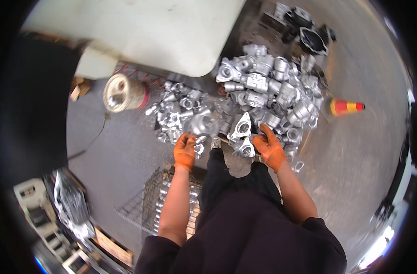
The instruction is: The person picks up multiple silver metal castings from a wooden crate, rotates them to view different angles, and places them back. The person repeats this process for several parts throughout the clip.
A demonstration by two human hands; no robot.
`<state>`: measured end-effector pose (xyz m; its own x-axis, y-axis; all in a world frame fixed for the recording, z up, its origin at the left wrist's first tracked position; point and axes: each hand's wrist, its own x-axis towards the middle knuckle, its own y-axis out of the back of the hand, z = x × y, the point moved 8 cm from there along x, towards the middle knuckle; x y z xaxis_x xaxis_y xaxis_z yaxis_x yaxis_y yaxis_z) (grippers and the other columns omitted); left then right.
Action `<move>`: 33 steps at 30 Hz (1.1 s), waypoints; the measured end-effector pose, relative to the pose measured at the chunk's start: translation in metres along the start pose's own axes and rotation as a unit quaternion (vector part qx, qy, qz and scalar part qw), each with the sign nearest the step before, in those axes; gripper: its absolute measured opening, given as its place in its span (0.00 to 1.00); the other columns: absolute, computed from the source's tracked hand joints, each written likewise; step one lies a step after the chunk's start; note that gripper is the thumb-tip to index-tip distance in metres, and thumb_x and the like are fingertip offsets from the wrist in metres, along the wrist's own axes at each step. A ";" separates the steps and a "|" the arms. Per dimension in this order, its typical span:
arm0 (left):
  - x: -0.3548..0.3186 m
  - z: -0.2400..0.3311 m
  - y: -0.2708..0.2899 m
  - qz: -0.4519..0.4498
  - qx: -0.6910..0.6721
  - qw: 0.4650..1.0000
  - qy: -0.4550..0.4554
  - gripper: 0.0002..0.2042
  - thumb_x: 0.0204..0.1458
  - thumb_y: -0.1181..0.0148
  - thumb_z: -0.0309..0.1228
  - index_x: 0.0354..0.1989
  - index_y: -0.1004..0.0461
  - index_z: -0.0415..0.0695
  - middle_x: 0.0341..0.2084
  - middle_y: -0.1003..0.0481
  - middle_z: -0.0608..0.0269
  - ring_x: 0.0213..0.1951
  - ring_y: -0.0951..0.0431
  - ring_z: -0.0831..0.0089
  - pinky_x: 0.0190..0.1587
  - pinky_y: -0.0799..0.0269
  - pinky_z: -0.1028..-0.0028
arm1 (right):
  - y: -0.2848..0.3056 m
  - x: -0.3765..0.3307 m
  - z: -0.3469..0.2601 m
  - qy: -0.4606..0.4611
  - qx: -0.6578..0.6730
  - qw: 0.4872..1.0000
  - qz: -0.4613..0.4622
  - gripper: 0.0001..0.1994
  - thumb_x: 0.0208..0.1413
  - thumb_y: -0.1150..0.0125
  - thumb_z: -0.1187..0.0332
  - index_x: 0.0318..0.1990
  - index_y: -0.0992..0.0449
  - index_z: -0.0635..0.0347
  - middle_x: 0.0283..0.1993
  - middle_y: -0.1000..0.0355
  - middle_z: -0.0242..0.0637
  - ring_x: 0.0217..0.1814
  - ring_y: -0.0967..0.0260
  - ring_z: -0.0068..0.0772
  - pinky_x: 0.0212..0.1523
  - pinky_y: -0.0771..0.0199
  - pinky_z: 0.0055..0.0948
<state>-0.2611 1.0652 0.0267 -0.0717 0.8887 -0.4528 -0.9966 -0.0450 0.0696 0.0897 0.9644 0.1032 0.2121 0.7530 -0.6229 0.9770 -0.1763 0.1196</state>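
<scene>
My left hand (185,153) wears an orange glove. Its fingers are slightly bent and apart, and I see nothing in its grip. Just beyond them is a grey metal casting (203,124), smeared by motion; whether it touches the fingertips is hard to make out. My right hand (269,148), also gloved in orange, has its fingers apart beside the large heap of metal castings (258,82). Between my hands are two castings with triangular flanges, one (241,125) above the other (246,148). A smaller heap of castings (174,118) lies to the left on the floor.
A white bucket (134,95) stands left of the small heap. Overhead at the top is a pale panel (149,32). A red and yellow cone (347,107) lies at the right. Near my left forearm is a wire basket (147,194) with metal parts.
</scene>
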 end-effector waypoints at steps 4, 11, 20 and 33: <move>0.119 -0.062 0.016 0.006 0.297 0.954 0.047 0.18 0.63 0.37 0.37 0.55 0.22 0.37 0.44 0.16 0.53 0.46 0.18 0.65 0.50 0.25 0.69 | 0.020 0.064 0.055 -0.024 0.115 0.982 0.147 0.39 0.62 0.32 0.55 0.74 0.41 0.66 0.70 0.34 0.48 0.68 0.33 0.37 0.67 0.34 0.35; 0.283 -0.144 0.005 0.008 0.576 0.814 0.080 0.20 0.61 0.40 0.43 0.56 0.19 0.46 0.51 0.18 0.46 0.55 0.19 0.48 0.56 0.26 0.58 | 0.050 0.174 0.069 0.047 0.116 0.949 0.290 0.44 0.61 0.31 0.51 0.76 0.45 0.65 0.65 0.30 0.46 0.56 0.30 0.31 0.53 0.26 0.30; 0.374 -0.181 -0.062 0.017 0.618 0.780 0.100 0.20 0.60 0.41 0.47 0.55 0.19 0.50 0.52 0.19 0.49 0.57 0.21 0.48 0.59 0.26 0.56 | 0.086 0.276 0.082 0.037 0.232 0.935 0.267 0.34 0.64 0.32 0.60 0.72 0.38 0.65 0.57 0.25 0.39 0.50 0.25 0.27 0.47 0.25 0.28; 0.407 -0.265 -0.081 -0.066 0.478 0.876 -0.020 0.20 0.63 0.43 0.40 0.61 0.25 0.46 0.50 0.19 0.47 0.52 0.19 0.56 0.54 0.27 0.62 | 0.070 0.216 0.072 0.017 0.167 0.936 0.308 0.26 0.70 0.42 0.62 0.69 0.33 0.68 0.54 0.25 0.38 0.45 0.26 0.25 0.48 0.25 0.27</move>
<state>-0.2203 1.3096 -0.3986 0.0618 0.8733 -0.4833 -0.5042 0.4452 0.7400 0.2026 1.0692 -0.0784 0.7402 0.4620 -0.4886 0.6093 -0.7681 0.1968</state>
